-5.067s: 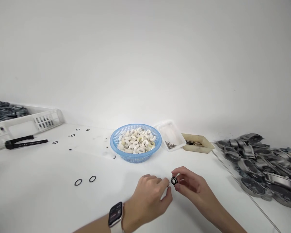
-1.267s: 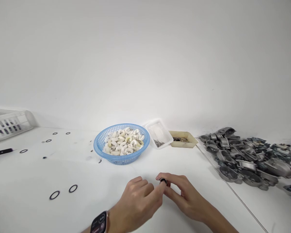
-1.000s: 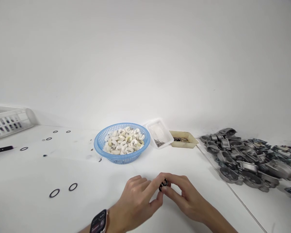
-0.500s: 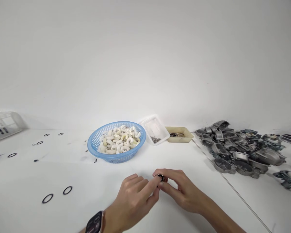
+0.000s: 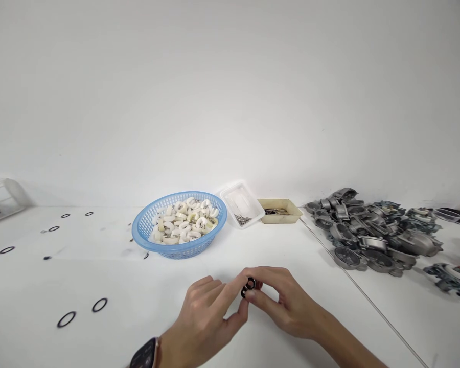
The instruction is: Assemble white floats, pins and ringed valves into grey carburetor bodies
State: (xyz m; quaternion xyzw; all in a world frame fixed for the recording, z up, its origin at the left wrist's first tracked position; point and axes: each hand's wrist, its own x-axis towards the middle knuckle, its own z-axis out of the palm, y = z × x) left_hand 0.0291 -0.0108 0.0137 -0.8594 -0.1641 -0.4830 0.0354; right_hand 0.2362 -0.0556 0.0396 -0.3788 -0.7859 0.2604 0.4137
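A small black ring part [image 5: 249,286] was pinched between both hands just above the table [image 5: 111,271]: left hand [image 5: 207,319] at 7 o'clock, right hand [image 5: 281,304] at 4 o'clock, equally near.

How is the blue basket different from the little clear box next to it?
The blue basket is round, while the clear box is a rectangle. The blue basket has holes all over its wall; the clear box has smooth see-through walls. The blue basket is heaped with white curved pieces, but the clear box holds only a small bunch of thin metal pins in one corner. Both sit open on the white table.
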